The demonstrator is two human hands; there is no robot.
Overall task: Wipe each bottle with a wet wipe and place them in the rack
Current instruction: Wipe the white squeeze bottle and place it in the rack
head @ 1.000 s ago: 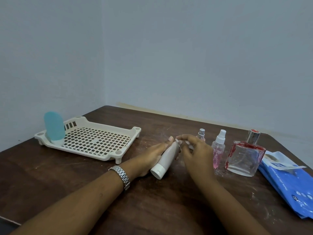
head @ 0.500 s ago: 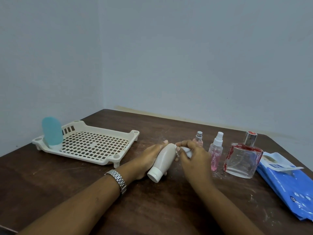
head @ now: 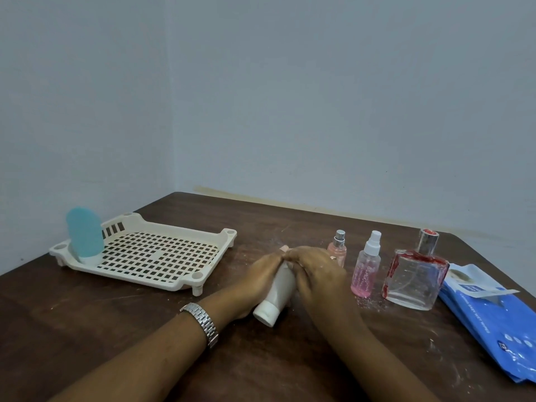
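Observation:
A white tube bottle (head: pixel 277 294) lies tilted between my hands, cap toward me. My left hand (head: pixel 261 275) grips its left side. My right hand (head: pixel 317 274) is curled over its upper end, holding a small white wet wipe against it; the wipe is almost wholly hidden. A cream slotted rack (head: pixel 153 253) sits at the left with a blue bottle (head: pixel 85 238) standing cap-down in its near-left corner. To the right stand a small pink spray bottle (head: pixel 338 249), a taller pink spray bottle (head: pixel 366 271) and a square glass perfume bottle (head: pixel 414 275).
A blue wet-wipe pack (head: pixel 493 311) lies at the right table edge with its flap peeled up. The brown wooden table (head: pixel 116 329) meets grey walls at the back and left. White specks dot the wood near the bottles.
My right hand has closed over the tube's upper end with the wipe, and both hands now press together around the tube. The tube has stayed in the same place.

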